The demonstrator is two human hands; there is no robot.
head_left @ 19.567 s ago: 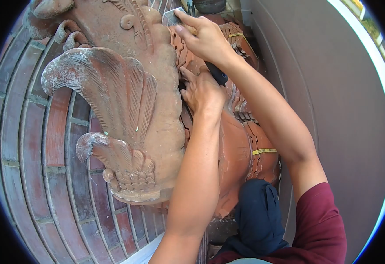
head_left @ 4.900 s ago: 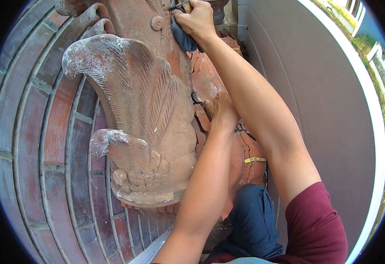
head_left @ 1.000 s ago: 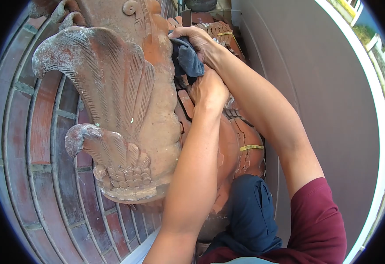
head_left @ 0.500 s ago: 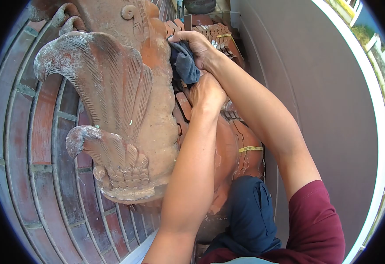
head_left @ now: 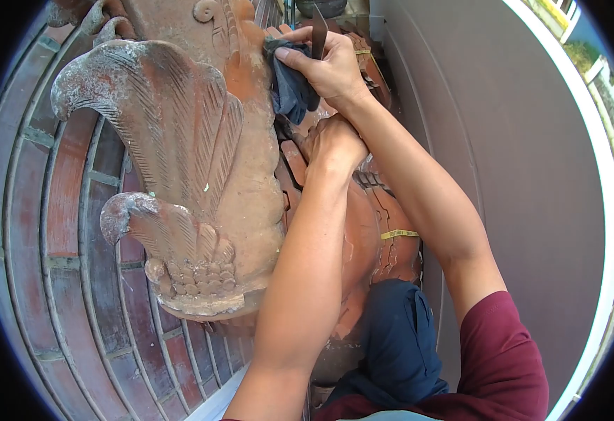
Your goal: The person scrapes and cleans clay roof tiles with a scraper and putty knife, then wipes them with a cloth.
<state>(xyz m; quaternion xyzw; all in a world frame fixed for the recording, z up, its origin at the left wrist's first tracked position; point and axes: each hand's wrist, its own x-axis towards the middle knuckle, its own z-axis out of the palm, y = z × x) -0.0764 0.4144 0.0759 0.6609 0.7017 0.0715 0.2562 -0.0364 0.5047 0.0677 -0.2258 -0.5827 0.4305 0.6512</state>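
Observation:
My right hand (head_left: pixel 331 67) pinches a dark grey-blue cloth (head_left: pixel 291 91) around a knife with a flat, dark brown blade (head_left: pixel 319 34). The blade's pointed end sticks up past my fingers, and a short stretch shows below the cloth. Just beneath, my left hand (head_left: pixel 333 144) is closed at the knife's lower end; its handle is hidden in the fist. My right wrist crosses close above the left hand. Beside both hands stands a large clay ornament (head_left: pixel 251 175) with leaf-like carved scrolls.
Stacked terracotta roof tiles (head_left: pixel 342 245), some bound with yellow strapping (head_left: pixel 399 234), lie under and beyond my arms. A brick wall or paving (head_left: pixel 68 210) runs along the left. A smooth brown panel (head_left: pixel 524 175) rises on the right. My bent knee (head_left: pixel 399 330) is in front.
My right hand has moved up and turned, carrying the cloth along the blade. More of the blade now shows above and between the fingers. The left hand stays nearly in place.

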